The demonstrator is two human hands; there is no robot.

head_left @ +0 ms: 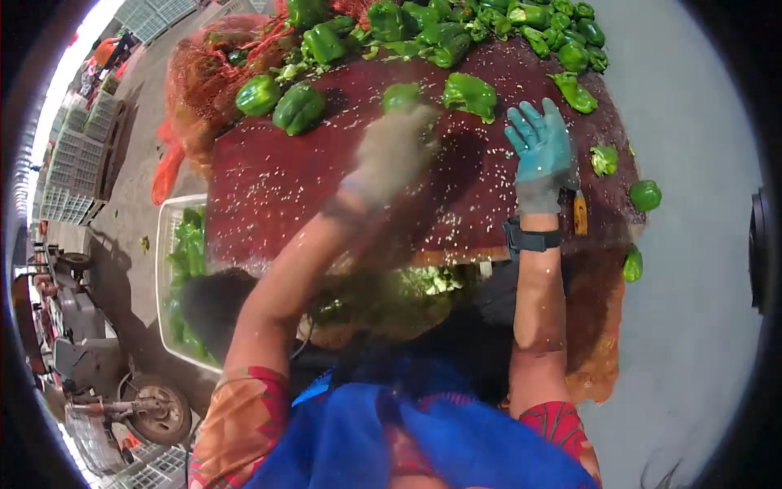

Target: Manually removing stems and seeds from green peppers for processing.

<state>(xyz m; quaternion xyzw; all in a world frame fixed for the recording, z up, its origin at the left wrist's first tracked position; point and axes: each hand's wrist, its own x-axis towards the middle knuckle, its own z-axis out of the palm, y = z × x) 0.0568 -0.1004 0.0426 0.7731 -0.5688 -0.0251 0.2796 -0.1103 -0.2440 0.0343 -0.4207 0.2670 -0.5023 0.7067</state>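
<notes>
My left hand [395, 155], in a pale glove, is smeared by motion over the middle of the dark red tabletop [269, 179]. A green bell pepper [401, 97] shows just beyond its fingers; whether they touch it I cannot tell. My right hand [541, 151] wears a teal-coated glove and lies open, fingers stretched out, holding nothing visible. Left of its fingertips rests a dented green pepper [471, 95]. Beside its wrist is a yellow-brown handle [580, 213], perhaps a knife's. Two whole green peppers [299, 108] sit at the left.
More peppers [444, 37] are heaped along the far edge, next to an orange-red mesh sack [212, 90]. Pale seeds dot the tabletop. A white crate [167, 277] of peppers stands at lower left. Pepper pieces [604, 160] lie at right. Beyond are a motorbike [151, 407] and stacked crates [73, 171].
</notes>
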